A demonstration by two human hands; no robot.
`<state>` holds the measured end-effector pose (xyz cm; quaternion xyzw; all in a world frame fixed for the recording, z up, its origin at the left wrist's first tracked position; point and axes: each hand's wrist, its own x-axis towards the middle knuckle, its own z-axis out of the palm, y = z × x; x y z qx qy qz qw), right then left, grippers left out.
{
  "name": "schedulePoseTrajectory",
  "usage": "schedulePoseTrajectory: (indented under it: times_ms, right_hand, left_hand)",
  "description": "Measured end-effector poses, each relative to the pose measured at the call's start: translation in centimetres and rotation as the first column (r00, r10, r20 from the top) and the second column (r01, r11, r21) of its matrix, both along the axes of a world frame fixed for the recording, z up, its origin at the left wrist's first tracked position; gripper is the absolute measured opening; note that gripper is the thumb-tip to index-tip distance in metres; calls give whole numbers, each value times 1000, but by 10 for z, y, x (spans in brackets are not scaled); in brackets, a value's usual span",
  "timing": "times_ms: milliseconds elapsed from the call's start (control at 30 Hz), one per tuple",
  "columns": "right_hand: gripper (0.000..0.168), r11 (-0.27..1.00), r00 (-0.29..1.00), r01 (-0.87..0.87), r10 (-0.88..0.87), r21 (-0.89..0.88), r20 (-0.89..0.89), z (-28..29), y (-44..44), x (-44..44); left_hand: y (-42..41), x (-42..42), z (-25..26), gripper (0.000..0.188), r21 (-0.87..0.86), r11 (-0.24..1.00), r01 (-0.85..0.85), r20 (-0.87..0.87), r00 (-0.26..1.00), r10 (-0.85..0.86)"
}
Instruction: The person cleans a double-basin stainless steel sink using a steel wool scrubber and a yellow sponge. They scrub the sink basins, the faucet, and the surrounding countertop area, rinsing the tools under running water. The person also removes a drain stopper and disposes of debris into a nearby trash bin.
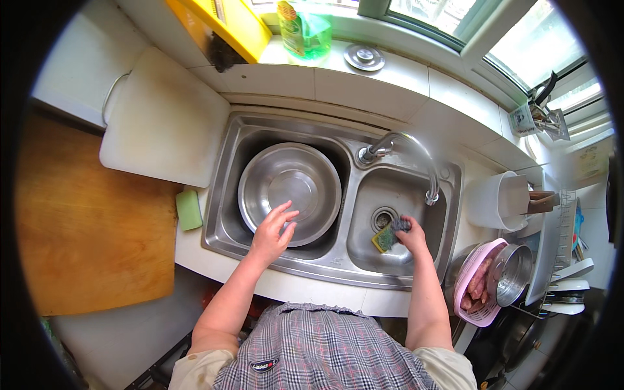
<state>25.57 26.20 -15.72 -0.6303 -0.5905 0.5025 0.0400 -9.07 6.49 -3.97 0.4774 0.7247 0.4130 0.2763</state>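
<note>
My left hand (pixel 274 233), empty with fingers spread, hovers over the near rim of a stainless steel basin (pixel 291 168). That basin sits inside the larger left bowl of a double sink (pixel 336 261). In the smaller right bowl, my right hand (pixel 412 237) holds a dark grey scourer (pixel 401 224). A yellow sponge with a green scouring side (pixel 384 239) touches the scourer, near the drain (pixel 383 218). Whether my fingers also grip the sponge I cannot tell. Above this bowl arches the chrome faucet (pixel 424 151); no water is seen running.
Left of the sink are a green sponge (pixel 188 210), a white cutting board (pixel 170 117) and a wooden board (pixel 97 219). At right stand a white knife container (pixel 487 200) and a pink basket (pixel 480 278) of sweet potatoes. Green bottles (pixel 312 34) line the windowsill.
</note>
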Motion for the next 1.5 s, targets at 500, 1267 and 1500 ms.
schedulePoseTrajectory:
  times_ms: [500, 1267, 1500]
  right_hand:
    - [52, 987, 27, -122, -106, -108, -994, 282, 88, -284]
    - [29, 984, -101, -94, -162, -152, -982, 339, 176, -378]
    - [55, 960, -113, -63, -279, -273, -954, 232, 86, -321]
  left_hand:
    - [182, -137, 229, 32, 522, 775, 357, -715, 679, 169]
    - [290, -175, 286, 51, 376, 902, 214, -875, 402, 269]
    - [164, -126, 188, 46, 644, 670, 370, -680, 678, 279]
